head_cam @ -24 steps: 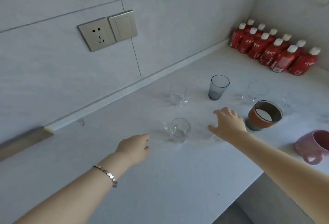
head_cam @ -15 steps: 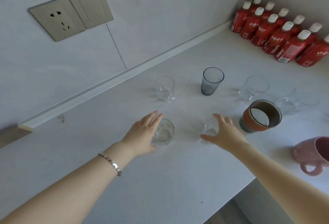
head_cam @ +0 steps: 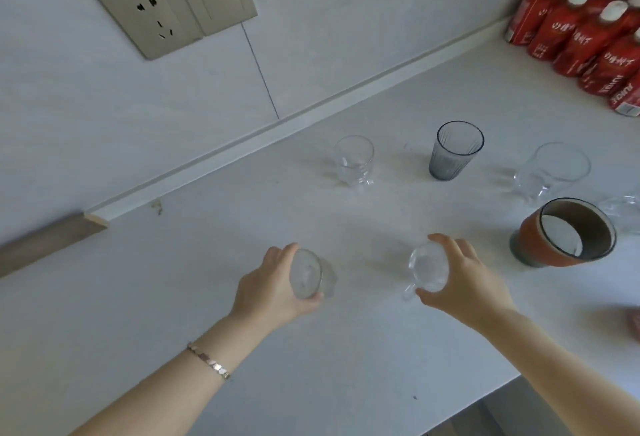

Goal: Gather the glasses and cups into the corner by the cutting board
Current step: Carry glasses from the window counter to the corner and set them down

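Note:
My left hand (head_cam: 268, 288) is wrapped around a small clear glass cup (head_cam: 308, 274) near the middle of the white counter (head_cam: 346, 366). My right hand (head_cam: 464, 279) grips a second clear cup with a handle (head_cam: 427, 267). Farther back stand a clear glass (head_cam: 354, 159), a grey ribbed tumbler (head_cam: 453, 150) and a large clear glass (head_cam: 550, 172). A cup with an orange sleeve (head_cam: 562, 233) stands to the right of my right hand. Another clear glass (head_cam: 623, 214) is cut off at the right edge.
Several red bottles with white caps (head_cam: 585, 33) fill the far right corner. A wall socket and switch (head_cam: 176, 13) sit on the tiled wall. A wooden strip (head_cam: 45, 238) lies along the wall at left. The counter's front edge (head_cam: 491, 397) drops away at lower right.
Both hands have closed around the two near clear cups. The view has shifted nearer and lower, and the pink mug has slid almost out of frame.

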Demonstrator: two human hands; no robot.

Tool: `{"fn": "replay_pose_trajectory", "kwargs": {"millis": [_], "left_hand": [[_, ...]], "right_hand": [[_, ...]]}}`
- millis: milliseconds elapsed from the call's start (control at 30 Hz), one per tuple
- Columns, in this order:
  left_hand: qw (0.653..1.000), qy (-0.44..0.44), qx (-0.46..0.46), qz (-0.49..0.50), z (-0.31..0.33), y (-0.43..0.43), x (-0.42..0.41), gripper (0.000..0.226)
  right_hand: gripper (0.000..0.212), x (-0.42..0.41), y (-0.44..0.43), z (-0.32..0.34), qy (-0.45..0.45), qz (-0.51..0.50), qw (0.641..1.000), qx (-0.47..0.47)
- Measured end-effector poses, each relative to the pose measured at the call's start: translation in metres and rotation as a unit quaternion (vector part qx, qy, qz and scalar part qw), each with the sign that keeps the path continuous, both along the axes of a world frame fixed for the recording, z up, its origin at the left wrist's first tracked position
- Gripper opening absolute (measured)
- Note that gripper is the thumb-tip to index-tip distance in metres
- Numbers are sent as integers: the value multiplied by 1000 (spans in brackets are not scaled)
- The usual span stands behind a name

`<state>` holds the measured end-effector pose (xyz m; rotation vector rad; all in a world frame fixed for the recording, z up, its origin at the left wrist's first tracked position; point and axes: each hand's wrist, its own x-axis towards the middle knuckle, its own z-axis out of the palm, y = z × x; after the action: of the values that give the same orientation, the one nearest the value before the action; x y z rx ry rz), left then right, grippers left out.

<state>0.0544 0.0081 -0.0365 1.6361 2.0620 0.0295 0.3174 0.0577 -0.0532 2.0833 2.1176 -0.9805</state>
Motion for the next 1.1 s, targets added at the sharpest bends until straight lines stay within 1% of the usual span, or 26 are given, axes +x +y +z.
{"fn": "replay_pose_trajectory", "kwargs": {"millis": [67,167,233,300,333,500,633,700,767,833,900,967,1100], "left_hand": [[996,-15,22,86,5,-29,-17,93],[985,-6,49,168,13,-67,-50,94],[974,3,59,218,20,-89,-77,86],[958,6,65,281,22,-108,-108,72],[948,4,67,311,23,-119,-126,69],[901,-15,97,423,23,-184,-222,67],[868,-39,127,479,23,-246,-318,70],[851,-52,136,504,22,-273,-368,71],[842,-51,141,518,21,-294,-416,68],[839,-41,134,527,20,-308,-462,66],[836,-20,126,534,18,-313,-505,69],[832,-7,115,543,14,-313,-548,72],[835,6,82,543,3,-302,-626,75]], "right_hand": [[85,-22,-10,5,13,32,999,4],[88,-67,-23,14,52,84,995,6],[89,-103,-33,20,76,124,989,4],[88,-143,-45,25,100,155,983,1],[88,-164,-52,27,112,170,979,0],[88,-270,-93,35,134,240,961,-5],[91,-368,-141,41,127,292,948,6],[92,-415,-169,42,128,296,947,12],[92,-459,-196,39,138,288,947,11],[93,-500,-217,33,148,282,948,-1],[93,-538,-234,28,152,284,947,-16],[93,-574,-245,23,152,290,945,-26],[92,-637,-256,14,150,299,942,-30]]}}
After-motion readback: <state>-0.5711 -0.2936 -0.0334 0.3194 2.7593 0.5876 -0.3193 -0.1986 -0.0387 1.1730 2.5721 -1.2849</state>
